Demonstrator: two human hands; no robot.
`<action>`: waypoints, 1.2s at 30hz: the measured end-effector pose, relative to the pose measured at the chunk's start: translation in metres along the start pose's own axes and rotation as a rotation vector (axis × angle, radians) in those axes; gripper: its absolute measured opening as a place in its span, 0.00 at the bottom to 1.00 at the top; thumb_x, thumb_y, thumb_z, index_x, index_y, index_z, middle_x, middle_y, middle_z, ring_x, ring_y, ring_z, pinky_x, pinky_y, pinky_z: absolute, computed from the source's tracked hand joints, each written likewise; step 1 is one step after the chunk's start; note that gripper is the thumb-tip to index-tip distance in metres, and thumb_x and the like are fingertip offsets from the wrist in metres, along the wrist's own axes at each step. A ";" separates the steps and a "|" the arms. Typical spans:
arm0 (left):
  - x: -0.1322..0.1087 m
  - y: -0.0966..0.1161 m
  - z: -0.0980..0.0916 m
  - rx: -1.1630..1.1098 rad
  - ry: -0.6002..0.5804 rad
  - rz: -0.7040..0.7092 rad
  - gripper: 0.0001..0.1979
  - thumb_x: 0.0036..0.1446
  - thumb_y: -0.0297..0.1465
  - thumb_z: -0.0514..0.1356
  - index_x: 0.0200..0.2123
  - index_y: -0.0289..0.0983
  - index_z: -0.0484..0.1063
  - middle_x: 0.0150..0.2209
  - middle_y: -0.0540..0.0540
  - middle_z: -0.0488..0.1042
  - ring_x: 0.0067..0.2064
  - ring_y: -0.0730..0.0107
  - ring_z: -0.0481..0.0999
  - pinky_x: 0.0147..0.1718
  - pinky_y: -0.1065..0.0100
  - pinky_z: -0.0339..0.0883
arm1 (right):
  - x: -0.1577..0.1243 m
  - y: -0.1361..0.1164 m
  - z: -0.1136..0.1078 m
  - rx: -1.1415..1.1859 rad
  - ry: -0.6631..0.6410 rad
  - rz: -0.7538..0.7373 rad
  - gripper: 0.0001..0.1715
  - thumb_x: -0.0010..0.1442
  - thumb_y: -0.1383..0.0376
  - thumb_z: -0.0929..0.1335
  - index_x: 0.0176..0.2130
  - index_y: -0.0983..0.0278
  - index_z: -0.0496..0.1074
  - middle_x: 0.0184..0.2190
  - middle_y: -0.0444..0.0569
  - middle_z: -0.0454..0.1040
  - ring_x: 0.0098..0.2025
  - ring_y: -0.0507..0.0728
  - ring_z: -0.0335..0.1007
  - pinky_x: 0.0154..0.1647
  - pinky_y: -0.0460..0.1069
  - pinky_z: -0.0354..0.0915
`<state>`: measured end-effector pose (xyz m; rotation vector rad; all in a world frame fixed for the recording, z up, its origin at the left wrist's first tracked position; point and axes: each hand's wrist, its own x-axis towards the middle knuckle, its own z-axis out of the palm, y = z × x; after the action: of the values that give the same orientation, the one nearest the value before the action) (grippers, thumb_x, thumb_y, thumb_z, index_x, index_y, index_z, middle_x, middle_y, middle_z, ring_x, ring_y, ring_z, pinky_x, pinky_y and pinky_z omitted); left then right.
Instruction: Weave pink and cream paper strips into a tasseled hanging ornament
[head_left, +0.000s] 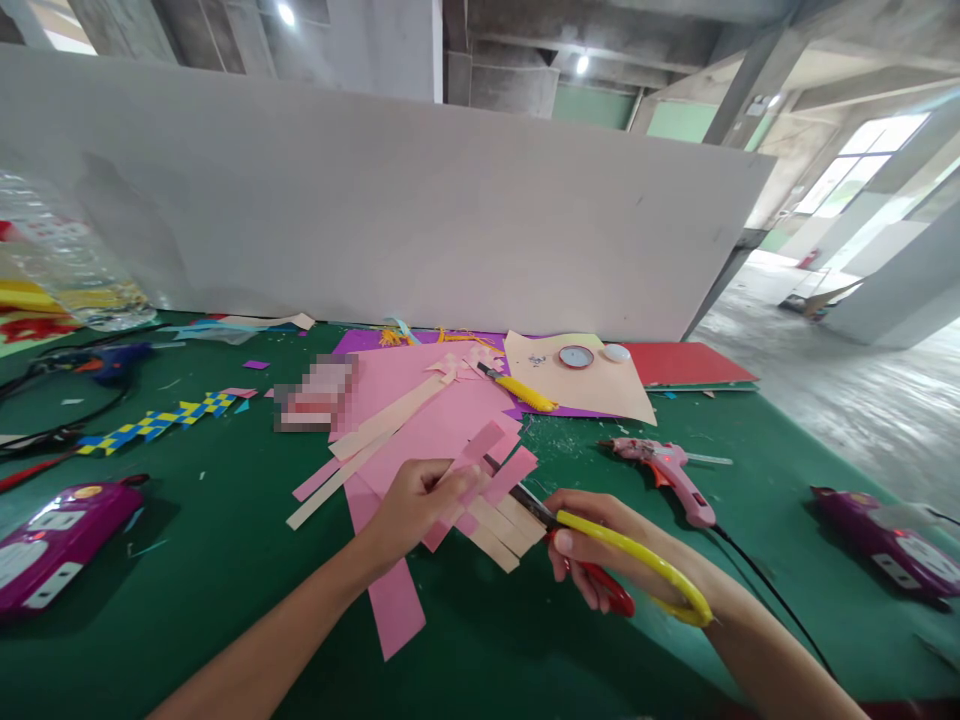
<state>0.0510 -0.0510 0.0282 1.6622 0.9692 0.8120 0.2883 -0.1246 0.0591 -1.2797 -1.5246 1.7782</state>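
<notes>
My left hand [431, 500] pinches a piece of woven paper strips [491, 510], pink ones crossing cream ones, above the table. In my right hand [600, 540] is a pair of scissors [630, 550] with one yellow and one red handle. The dark blades lie at the woven strips, close to my left fingertips; part of them is hidden by the paper. Under the hands lie pink paper sheets [390, 390], with long cream strips [375, 450] resting on top. A loose pink strip [397, 610] hangs toward me below my left wrist.
A yellow utility knife [525, 390] lies beyond the hands, beside a cream sheet [622, 385] with a round tin lid [576, 357]. A pink glue gun [667, 470] sits right. Purple power strips [60, 540] flank both sides. A checked blue-yellow strip [157, 425] lies left.
</notes>
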 end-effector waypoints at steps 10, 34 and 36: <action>-0.001 -0.002 0.002 0.024 -0.010 -0.019 0.24 0.57 0.39 0.57 0.19 0.38 0.46 0.21 0.55 0.43 0.23 0.78 0.45 0.21 0.71 0.40 | 0.000 -0.004 0.009 -0.020 0.034 0.047 0.20 0.60 0.49 0.64 0.39 0.63 0.63 0.30 0.45 0.71 0.21 0.47 0.65 0.17 0.41 0.58; -0.001 0.001 0.002 -0.003 0.005 -0.062 0.23 0.57 0.43 0.56 0.20 0.38 0.49 0.21 0.55 0.45 0.24 0.76 0.47 0.22 0.71 0.43 | 0.003 -0.007 0.011 -0.172 0.057 -0.037 0.19 0.60 0.50 0.64 0.39 0.63 0.64 0.25 0.42 0.69 0.19 0.47 0.64 0.15 0.41 0.58; -0.001 0.002 0.002 0.001 0.014 -0.063 0.24 0.57 0.44 0.56 0.20 0.38 0.48 0.21 0.55 0.44 0.24 0.77 0.46 0.22 0.71 0.42 | 0.004 -0.007 0.011 -0.183 0.061 -0.041 0.19 0.60 0.50 0.64 0.38 0.63 0.64 0.24 0.41 0.69 0.18 0.47 0.64 0.15 0.41 0.58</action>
<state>0.0526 -0.0535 0.0294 1.6207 1.0265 0.7815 0.2753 -0.1246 0.0641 -1.3644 -1.6983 1.5898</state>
